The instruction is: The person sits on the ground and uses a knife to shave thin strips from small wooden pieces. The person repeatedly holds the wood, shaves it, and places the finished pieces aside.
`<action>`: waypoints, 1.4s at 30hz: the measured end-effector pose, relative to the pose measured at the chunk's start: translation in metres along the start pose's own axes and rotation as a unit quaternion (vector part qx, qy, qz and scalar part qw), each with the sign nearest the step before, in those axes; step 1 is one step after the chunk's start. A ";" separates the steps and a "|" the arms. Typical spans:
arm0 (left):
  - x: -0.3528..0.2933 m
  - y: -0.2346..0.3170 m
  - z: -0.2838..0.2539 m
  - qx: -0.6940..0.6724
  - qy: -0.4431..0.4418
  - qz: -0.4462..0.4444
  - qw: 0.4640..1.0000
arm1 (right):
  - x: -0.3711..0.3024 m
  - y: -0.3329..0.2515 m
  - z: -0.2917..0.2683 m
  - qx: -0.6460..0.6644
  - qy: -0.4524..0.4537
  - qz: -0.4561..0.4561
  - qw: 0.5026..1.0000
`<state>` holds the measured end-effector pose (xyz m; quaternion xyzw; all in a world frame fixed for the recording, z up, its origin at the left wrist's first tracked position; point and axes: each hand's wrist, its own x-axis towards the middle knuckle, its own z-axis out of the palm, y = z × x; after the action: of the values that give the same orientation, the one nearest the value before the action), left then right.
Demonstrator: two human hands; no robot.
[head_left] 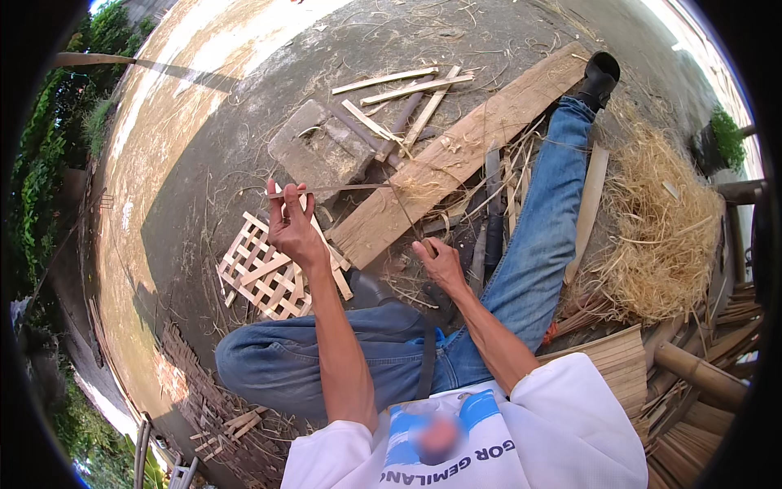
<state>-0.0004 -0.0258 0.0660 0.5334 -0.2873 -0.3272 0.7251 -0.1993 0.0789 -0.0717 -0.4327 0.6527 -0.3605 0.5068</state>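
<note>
My left hand (295,232) is raised over the woven bamboo lattice (244,254), its fingers pinching one end of a thin bamboo strip (346,187). The strip runs level to the right, and its far end lies over the wooden plank (481,122). In my right hand (442,266) is the brown handle of a slim, dark-bladed knife (405,210). Its blade slants up and left, and the tip meets or crosses the strip near the plank; I cannot tell whether they touch. Several loose strips lie on the lattice.
A rough stone block (309,159) sits left of the plank. Pale split bamboo pieces (419,88) lie beyond it. Curly shavings (664,228) are heaped on the right, beside my outstretched leg (546,220). Thick bamboo poles (700,371) lie at the lower right.
</note>
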 end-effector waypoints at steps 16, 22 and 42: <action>0.001 0.037 0.003 0.083 -0.144 -0.037 0.985 | 0.002 -0.034 -0.015 -0.113 0.139 -0.195 0.964; -0.003 0.053 0.005 0.019 -0.236 -0.106 0.966 | -0.006 -0.080 -0.023 -0.002 -0.017 -0.065 0.998; -0.106 0.014 -0.003 0.263 -0.265 -0.172 0.912 | -0.006 -0.106 -0.113 -0.354 0.005 -0.263 0.897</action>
<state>-0.0618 0.0615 0.0715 0.6396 -0.4486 -0.4888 0.3882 -0.2876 0.0492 0.0519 -0.7379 0.6020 -0.2277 0.2031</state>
